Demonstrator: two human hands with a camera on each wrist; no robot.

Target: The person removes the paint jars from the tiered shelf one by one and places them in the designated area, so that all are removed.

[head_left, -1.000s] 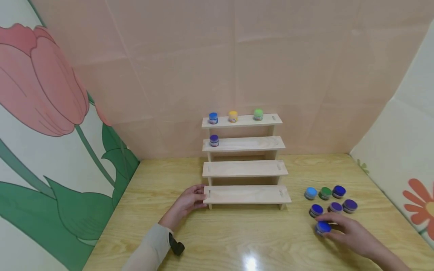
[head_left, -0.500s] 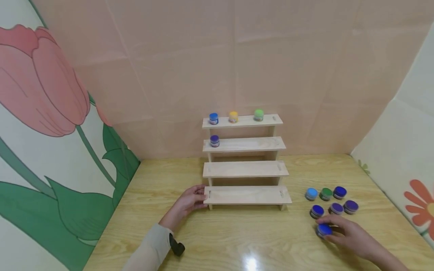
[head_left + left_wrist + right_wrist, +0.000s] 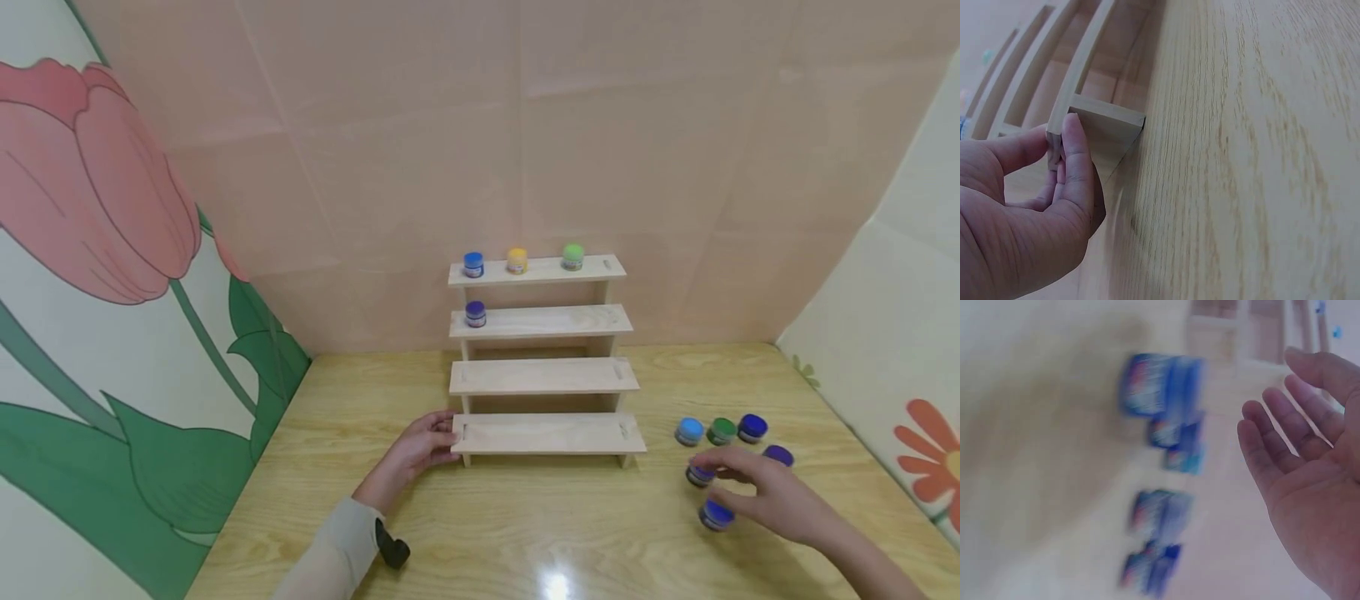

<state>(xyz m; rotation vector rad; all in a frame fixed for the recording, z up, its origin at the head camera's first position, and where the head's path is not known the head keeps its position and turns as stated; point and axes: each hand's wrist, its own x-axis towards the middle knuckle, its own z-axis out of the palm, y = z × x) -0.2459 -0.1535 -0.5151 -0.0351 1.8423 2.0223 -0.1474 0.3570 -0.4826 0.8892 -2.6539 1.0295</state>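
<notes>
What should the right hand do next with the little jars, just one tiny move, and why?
Maybe lower the right hand and pinch the front blue jar. Its fingers hold nothing and are right by that jar, the left hand already grips the end of the bottom shelf, and the second shelf down has only one purple jar.

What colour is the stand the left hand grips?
Pale beige, like bare wood; the stand shows best in the head view.

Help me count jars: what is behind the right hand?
In the head view, the nearest blue jar, another blue jar and a purple jar peek out past the right hand; whatever it fully covers is hidden.
</notes>
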